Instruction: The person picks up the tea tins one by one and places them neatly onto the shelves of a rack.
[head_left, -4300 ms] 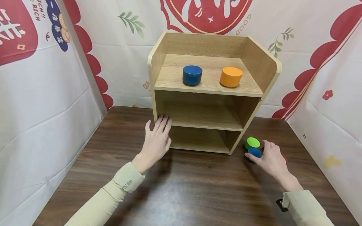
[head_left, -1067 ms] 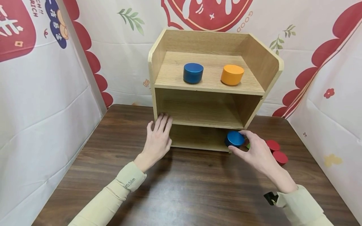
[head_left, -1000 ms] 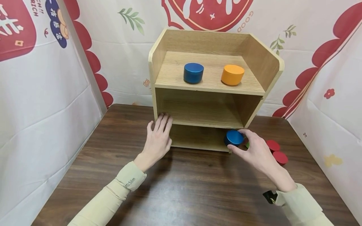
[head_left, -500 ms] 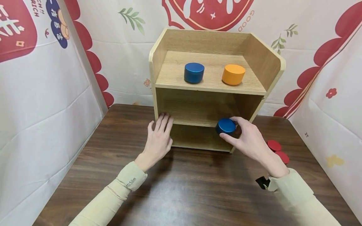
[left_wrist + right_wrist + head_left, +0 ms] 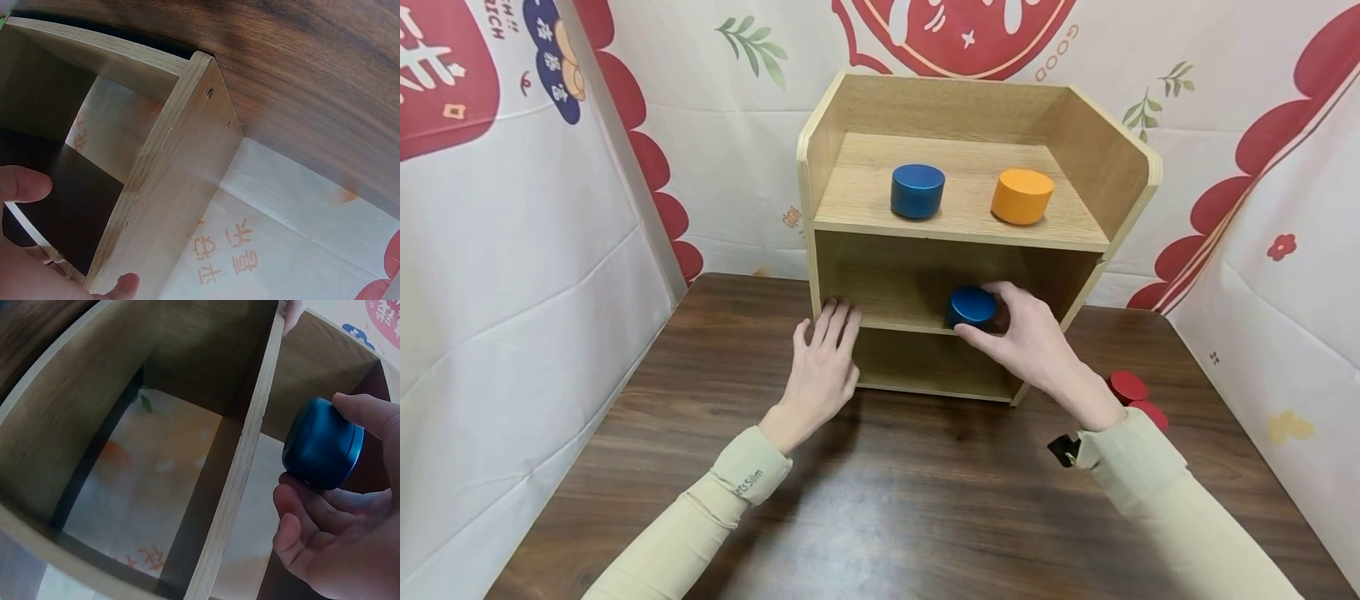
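In the head view my right hand pinches a blue round tin between thumb and fingers, at the front of the middle compartment of a wooden shelf. A lid seam runs round this tin in the right wrist view, where it tilts between the fingertips. My left hand holds the shelf's left side panel, thumb outside and fingers inside. Another blue tin and an orange tin stand apart on the top shelf.
Two red tins sit on the dark wooden table to the right of the shelf, one partly behind my right forearm. Printed cloth surrounds the table at the back and sides.
My right hand has taken the blue tin from the table beside the green one, lifting it leftward to the middle compartment. The green tin is now hidden in the head view. My left hand stays put.
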